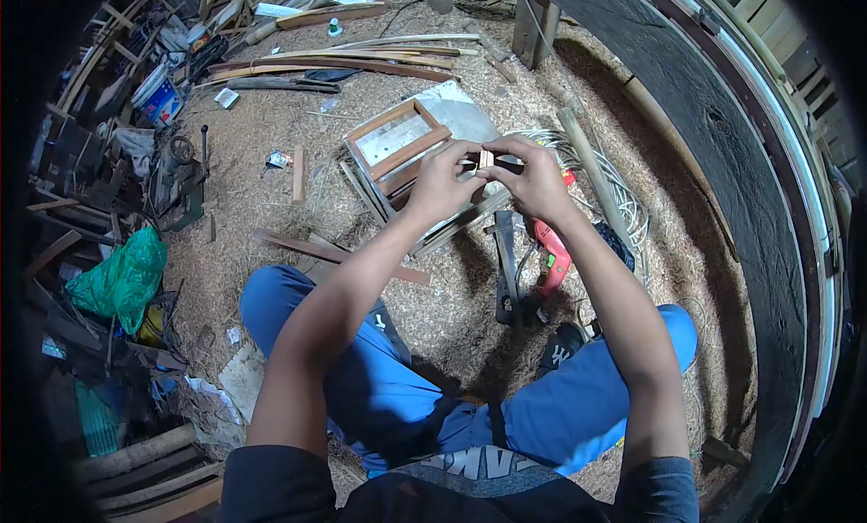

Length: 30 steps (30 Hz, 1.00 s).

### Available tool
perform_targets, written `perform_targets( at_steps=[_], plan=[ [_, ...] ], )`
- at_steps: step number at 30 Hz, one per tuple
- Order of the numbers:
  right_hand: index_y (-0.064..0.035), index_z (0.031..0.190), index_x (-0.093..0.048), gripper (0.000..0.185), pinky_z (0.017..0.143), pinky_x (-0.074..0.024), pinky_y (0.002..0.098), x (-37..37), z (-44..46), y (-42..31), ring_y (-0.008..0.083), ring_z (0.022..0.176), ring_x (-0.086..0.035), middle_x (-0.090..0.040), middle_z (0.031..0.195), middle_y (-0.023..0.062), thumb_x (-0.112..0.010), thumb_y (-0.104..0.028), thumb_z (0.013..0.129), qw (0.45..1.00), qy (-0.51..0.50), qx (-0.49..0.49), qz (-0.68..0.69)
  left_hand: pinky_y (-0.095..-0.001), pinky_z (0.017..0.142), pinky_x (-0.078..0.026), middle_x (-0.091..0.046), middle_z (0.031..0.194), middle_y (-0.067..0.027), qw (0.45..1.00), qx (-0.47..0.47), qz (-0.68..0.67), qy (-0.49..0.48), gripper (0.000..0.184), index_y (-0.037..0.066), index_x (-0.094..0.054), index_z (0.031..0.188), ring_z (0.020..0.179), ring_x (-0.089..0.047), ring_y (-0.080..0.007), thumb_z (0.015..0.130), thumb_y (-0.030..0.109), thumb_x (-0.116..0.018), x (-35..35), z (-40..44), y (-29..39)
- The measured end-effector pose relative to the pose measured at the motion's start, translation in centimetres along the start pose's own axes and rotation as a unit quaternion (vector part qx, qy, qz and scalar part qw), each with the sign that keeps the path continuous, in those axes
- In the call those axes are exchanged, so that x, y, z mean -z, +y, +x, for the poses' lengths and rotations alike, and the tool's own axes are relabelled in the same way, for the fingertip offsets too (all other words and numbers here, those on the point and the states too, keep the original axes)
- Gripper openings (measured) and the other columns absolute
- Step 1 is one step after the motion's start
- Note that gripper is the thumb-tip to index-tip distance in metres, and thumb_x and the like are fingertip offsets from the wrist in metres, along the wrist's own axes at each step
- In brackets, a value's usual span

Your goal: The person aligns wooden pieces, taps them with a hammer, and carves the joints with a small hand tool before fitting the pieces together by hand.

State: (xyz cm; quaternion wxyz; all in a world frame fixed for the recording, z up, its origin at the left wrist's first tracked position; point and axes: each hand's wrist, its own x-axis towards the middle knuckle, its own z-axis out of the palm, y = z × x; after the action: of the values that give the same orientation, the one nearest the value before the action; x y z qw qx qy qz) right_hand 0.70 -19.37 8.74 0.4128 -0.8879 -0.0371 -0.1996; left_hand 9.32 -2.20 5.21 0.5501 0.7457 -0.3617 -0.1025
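Near the centre of the head view, my left hand (442, 182) and my right hand (535, 175) meet around a small wooden piece (486, 160). Fingers and thumbs of both hands pinch it from either side. Behind and below my left hand lies a reddish wooden frame (388, 136) on a pale, boxlike wooden stand. A red power tool (553, 259) rests on the ground under my right forearm. Beside it, to the left, is a dark metal tool (505, 261).
Wood shavings cover the ground. Long wooden strips (361, 64) lie at the back. A coiled cable (632, 198) and a round pole (591, 166) are to the right, before a large dark beam (722, 135). A green bag (122, 275) and a vise (183, 175) stand left.
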Motion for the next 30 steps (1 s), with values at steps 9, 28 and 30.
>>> perform_targets(
  at_steps=[9, 28, 30],
  plan=[
    [0.0005, 0.113, -0.071, 0.040, 0.094, -0.0529, 0.0405, 0.5, 0.2, 1.2, 0.0323, 0.105, -0.070, -0.072, 0.109, 0.0176, -0.085, -0.019, 0.081, 0.997, -0.061, -0.041, 0.003, -0.0361, 0.081, -0.061, -0.073, 0.106, -0.0132, 0.999, -0.008, -0.050, 0.011, 0.036, 0.005, -0.068, 0.111, 0.095, -0.072, -0.0251, 0.081, 0.013, -0.085, -0.5, 0.5, -2.5],
    [0.0022, 0.120, -0.061, 0.037, 0.093, -0.0519, 0.0461, 0.2, -0.1, 1.5, 0.0428, 0.108, -0.065, -0.067, 0.113, 0.0223, -0.075, -0.012, 0.089, 0.992, -0.109, 0.055, -0.019, -0.0373, 0.075, -0.062, -0.070, 0.104, -0.0163, 0.999, -0.037, -0.031, -0.017, 0.040, 0.001, -0.060, 0.113, 0.097, -0.074, -0.0268, 0.082, 0.012, -0.083, 0.4, -0.6, -1.8],
    [0.0022, 0.119, -0.062, 0.037, 0.093, -0.0522, 0.0459, 0.2, -0.2, 1.5, 0.0425, 0.107, -0.065, -0.068, 0.112, 0.0223, -0.075, -0.013, 0.088, 0.993, -0.098, 0.061, -0.022, -0.0378, 0.076, -0.062, -0.071, 0.104, -0.0166, 0.998, -0.039, -0.050, -0.020, 0.041, 0.002, -0.060, 0.116, 0.098, -0.074, -0.0278, 0.083, 0.012, -0.083, 0.3, -0.6, -1.5]
  ],
)
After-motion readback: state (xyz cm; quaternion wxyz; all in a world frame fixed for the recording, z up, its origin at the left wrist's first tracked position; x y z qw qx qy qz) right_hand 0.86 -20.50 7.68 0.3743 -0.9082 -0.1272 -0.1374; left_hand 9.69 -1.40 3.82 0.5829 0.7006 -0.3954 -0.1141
